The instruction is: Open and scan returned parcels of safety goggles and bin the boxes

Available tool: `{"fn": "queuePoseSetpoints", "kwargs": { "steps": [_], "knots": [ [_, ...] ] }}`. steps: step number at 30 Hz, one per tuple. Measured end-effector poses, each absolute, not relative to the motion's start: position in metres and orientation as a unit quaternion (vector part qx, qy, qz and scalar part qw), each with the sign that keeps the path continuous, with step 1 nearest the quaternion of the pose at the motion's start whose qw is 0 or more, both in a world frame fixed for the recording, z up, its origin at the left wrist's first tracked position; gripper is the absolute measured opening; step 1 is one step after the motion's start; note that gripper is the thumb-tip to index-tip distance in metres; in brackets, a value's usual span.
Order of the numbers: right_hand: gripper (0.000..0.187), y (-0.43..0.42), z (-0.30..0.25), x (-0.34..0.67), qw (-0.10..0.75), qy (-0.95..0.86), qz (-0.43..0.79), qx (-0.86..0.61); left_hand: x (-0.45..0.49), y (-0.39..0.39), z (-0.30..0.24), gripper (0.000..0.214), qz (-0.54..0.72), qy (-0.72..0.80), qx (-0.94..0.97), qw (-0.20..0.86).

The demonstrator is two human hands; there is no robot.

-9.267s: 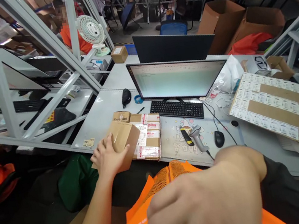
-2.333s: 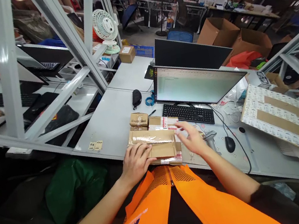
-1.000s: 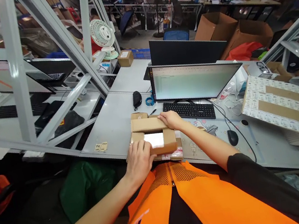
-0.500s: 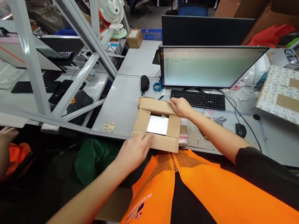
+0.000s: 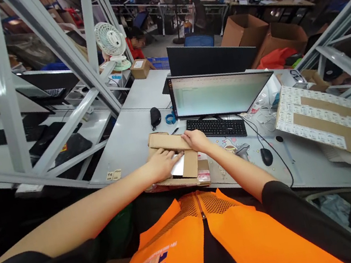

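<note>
An opened cardboard box (image 5: 167, 141) rests near the front edge of the desk, its flaps folded outward. Something flat and white (image 5: 179, 167) shows inside it; its kind I cannot make out. My left hand (image 5: 161, 165) lies across the left flap, fingers stretched out over the opening, their tips beside the white thing. At the box's back right corner, my right hand (image 5: 196, 140) pinches the rear flap between thumb and fingers. Partly covered by the box, a parcel with a pink-and-white label (image 5: 204, 175) sits underneath at the right.
Behind the box stand a keyboard (image 5: 217, 127) and a monitor (image 5: 220, 95). A scanner (image 5: 243, 151) and mouse (image 5: 267, 156) lie to the right, near a large labelled carton (image 5: 333, 121). A black pouch (image 5: 156, 117) and blue tape roll (image 5: 170, 118) are at the back left.
My left hand has moved from the box's front left corner onto the left flap and over the opening. The front flap has dropped lower. My right hand keeps its hold; the view has shifted.
</note>
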State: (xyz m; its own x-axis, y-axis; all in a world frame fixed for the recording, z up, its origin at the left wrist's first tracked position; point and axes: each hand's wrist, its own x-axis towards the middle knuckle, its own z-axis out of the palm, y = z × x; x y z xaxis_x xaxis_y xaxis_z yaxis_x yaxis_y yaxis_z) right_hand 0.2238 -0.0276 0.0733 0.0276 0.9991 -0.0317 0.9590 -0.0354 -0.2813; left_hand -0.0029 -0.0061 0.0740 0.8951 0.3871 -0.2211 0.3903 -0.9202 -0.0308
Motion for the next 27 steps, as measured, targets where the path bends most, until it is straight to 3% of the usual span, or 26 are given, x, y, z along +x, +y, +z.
{"fn": "queuePoseSetpoints", "kwargs": {
  "steps": [4,7,11,17,27],
  "knots": [
    [0.031,-0.043,0.074,0.212,0.217,-0.716,0.041,-0.662,-0.002,-0.003,0.078,0.085,-0.134,0.177,0.975,-0.018],
    [0.027,-0.070,0.076,0.202,0.306,-0.792,-0.017,-0.528,-0.003,-0.004,0.086,0.067,-0.127,0.157,0.979,-0.020],
    [0.027,-0.102,0.072,0.204,0.247,-0.889,0.036,-0.384,-0.012,-0.004,0.093,0.067,-0.111,0.170,0.979,0.012],
    [0.037,-0.120,0.064,0.217,0.159,-0.913,0.068,-0.370,-0.026,-0.006,0.096,0.080,-0.090,0.181,0.977,0.066],
    [0.040,-0.145,0.066,0.243,0.219,-0.887,0.119,-0.388,-0.032,-0.019,0.099,0.083,-0.001,0.188,0.968,0.168]
  ]
}}
